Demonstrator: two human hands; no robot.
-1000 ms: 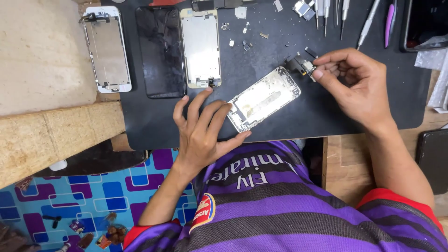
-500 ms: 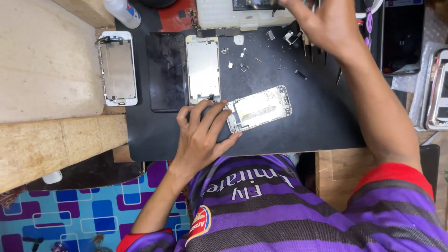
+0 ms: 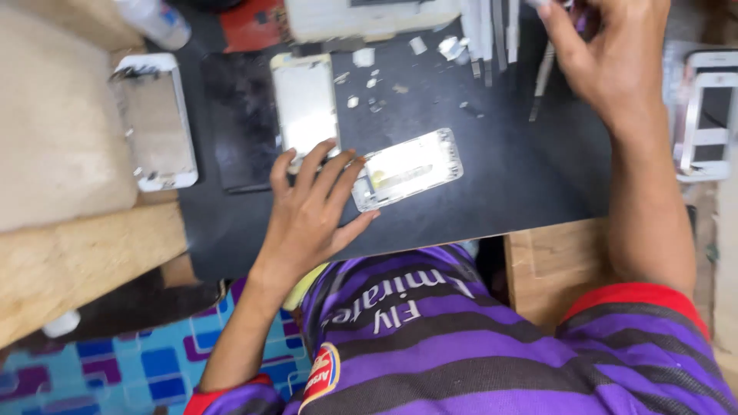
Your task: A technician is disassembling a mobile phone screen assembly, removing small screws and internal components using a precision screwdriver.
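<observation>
Two hands at the bench: our left hand [image 3: 307, 211] lies flat, fingers spread, steadying the opened phone chassis [image 3: 407, 169] on the black mat [image 3: 507, 177]; our right hand [image 3: 607, 54] reaches among the tools [image 3: 492, 31], its grip unclear. We judge a tool-fetching step, calling for a careful pick.

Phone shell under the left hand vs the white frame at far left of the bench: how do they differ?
The phone shell lies slanted on the black mat, while the white frame lies straight, half off the mat's left edge. The left hand presses on the shell's end; nothing touches the frame. The shell's middle is a bright, shiny plate; the frame's middle looks dull beige. Both are flat, rounded rectangles with pale rims. The right hand reaches among the tools instead.
</observation>
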